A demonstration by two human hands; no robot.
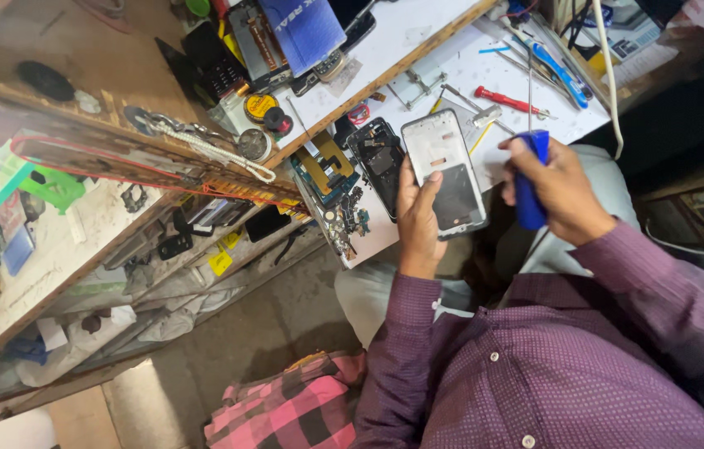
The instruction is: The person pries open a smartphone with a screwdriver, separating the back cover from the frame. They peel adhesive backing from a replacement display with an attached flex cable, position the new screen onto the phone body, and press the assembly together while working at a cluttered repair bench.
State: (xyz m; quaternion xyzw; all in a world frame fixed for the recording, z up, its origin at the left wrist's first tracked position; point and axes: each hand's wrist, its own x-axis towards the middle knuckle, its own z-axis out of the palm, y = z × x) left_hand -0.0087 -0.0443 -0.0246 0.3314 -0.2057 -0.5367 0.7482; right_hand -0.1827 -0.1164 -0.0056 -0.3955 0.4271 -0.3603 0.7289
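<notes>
Wide white table (418,33) fills the top of the view, crowded with repair clutter. In front of it, the person in a purple shirt (551,366) sits with both hands raised over the lap.

Left hand (418,220) cradles a phone frame (445,170), white-rimmed with a dark panel in its lower half; the grip is wrapped round its left edge, thumb lying across the face. It hangs just off the table edge, over the knees, not resting on anything.

Right hand (560,187) is clenched on a blue screwdriver (531,179), thin shaft pointing up, tip well apart from the frame.

Risks, as I judge them: the frame is held one-handed in mid-air, so a slip would drop it to the floor. A hard push from the driver could skid across the panel and scratch it. Loose small parts (343,224) sit right at the table edge; a nudge from the left wrist could scatter them.

Count: one frame in hand, one opened black phone body (378,158) beside it, one green circuit board (327,170), one red screwdriver (508,101) on the table, one blue in hand.
</notes>
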